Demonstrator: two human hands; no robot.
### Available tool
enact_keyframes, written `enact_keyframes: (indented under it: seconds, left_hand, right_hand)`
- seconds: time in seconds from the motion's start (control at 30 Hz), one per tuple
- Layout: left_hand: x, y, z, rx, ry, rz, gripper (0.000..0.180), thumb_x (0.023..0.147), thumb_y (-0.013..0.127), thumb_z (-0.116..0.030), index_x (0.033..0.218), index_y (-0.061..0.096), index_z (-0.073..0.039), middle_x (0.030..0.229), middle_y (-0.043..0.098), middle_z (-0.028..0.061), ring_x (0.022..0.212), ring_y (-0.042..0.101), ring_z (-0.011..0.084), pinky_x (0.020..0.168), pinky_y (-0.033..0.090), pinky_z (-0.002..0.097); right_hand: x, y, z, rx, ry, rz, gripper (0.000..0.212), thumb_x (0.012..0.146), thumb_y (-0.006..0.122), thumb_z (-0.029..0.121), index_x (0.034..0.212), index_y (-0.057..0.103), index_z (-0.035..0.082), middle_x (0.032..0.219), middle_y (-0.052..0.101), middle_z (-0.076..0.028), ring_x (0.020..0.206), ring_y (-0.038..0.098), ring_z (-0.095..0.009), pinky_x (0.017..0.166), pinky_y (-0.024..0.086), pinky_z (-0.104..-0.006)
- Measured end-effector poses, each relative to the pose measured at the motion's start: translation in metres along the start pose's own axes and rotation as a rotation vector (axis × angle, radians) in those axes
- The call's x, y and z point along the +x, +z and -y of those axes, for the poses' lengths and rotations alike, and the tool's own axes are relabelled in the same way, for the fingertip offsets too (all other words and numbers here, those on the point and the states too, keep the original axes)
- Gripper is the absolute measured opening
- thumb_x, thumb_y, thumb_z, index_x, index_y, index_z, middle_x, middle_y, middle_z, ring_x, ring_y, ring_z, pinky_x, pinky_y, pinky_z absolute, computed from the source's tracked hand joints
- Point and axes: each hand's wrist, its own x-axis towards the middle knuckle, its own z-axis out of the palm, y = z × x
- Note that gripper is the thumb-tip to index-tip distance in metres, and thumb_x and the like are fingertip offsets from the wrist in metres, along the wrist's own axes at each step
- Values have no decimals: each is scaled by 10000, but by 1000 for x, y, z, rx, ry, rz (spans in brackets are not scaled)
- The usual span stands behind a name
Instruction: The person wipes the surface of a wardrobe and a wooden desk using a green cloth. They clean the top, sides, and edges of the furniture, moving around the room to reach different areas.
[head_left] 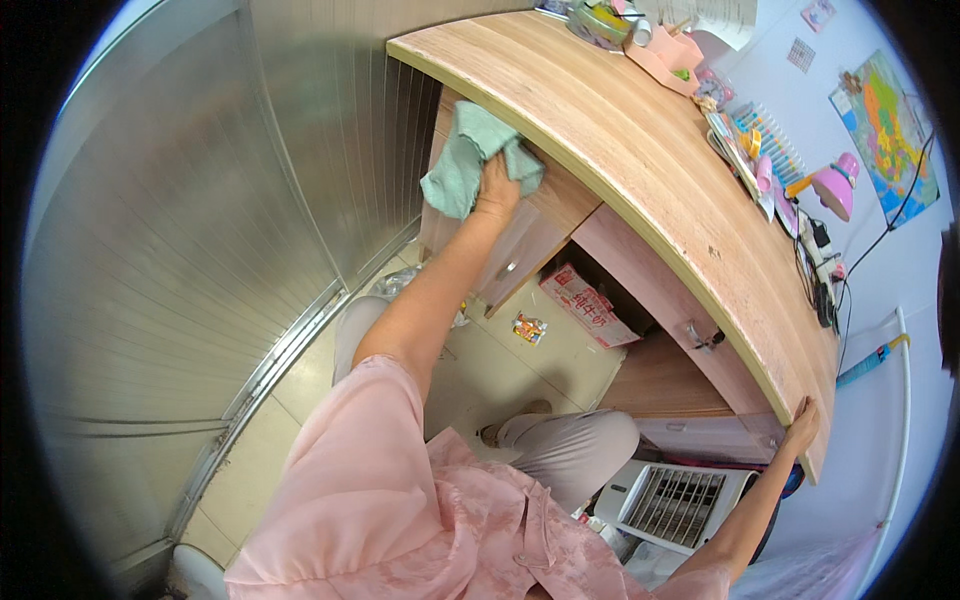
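My left hand (497, 190) is closed on a crumpled pale green cloth (458, 165) and presses it against the wooden front just under the desk top, at the desk's left end. Part of the fingers is covered by the cloth's folds. Far to the right, my right hand (801, 430) grips the front edge of the wooden desk (640, 160) near its right corner. Below the cloth is a cabinet door (515, 250) with a small metal handle. A drawer front with a metal handle (704, 337) sits under the middle of the desk top.
A red and white carton (590, 305) stands in the space under the desk, near a small colourful wrapper (529, 328) on the floor. A white slatted appliance (675, 502) is by my right arm. Left stands a ribbed metallic panel (190, 220). A pink lamp (836, 187) is at the desk's back.
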Motion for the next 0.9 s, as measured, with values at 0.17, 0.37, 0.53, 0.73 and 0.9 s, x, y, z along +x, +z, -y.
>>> enact_keyframes:
  seconds: [0.17, 0.37, 0.53, 0.73, 0.9]
  left_hand:
    - [17, 2, 10, -618, -202, -329, 581, 966, 398, -255, 1431, 213, 41, 1414, 279, 297, 1328, 272, 398, 1115, 220, 399]
    - [-85, 40, -12, -227, -155, -66, 563, 1002, 308, -300, 1432, 229, 55, 1479, 169, 320, 1386, 161, 429, 1148, 114, 480]
    - [19, -3, 57, 190, -217, -132, 419, 971, 344, -250, 950, 612, 71, 1111, 577, 291, 1080, 496, 453, 987, 286, 568]
    - [3, 40, 82, 157, -198, -300, 562, 969, 411, -228, 1435, 220, 23, 1508, 170, 264, 1383, 137, 467, 1118, 150, 574]
    - [-120, 42, -27, -91, -178, 299, 495, 996, 317, -303, 1373, 354, 16, 1445, 271, 277, 1365, 175, 467, 1126, 141, 541]
  right_hand:
    - [-2, 8, 11, 326, 92, 39, 537, 953, 375, 440, 1166, 631, 19, 1194, 626, -152, 1125, 566, -306, 966, 398, -364]
    - [12, 9, -23, 422, 101, 38, 523, 964, 400, 378, 1144, 610, -65, 1183, 613, -169, 1106, 573, -263, 952, 428, -322]
    - [4, 8, -4, 385, 70, 41, 501, 975, 403, 335, 1177, 573, -90, 1187, 600, -184, 1131, 562, -244, 916, 469, -300]
    - [10, 17, 4, 581, 117, 91, 488, 980, 412, 291, 1201, 527, -128, 1226, 564, -208, 1138, 557, -247, 948, 471, -290]
    - [7, 9, -24, 647, 141, 57, 503, 984, 409, 303, 1202, 518, -137, 1239, 552, -210, 1154, 551, -240, 943, 481, -281]
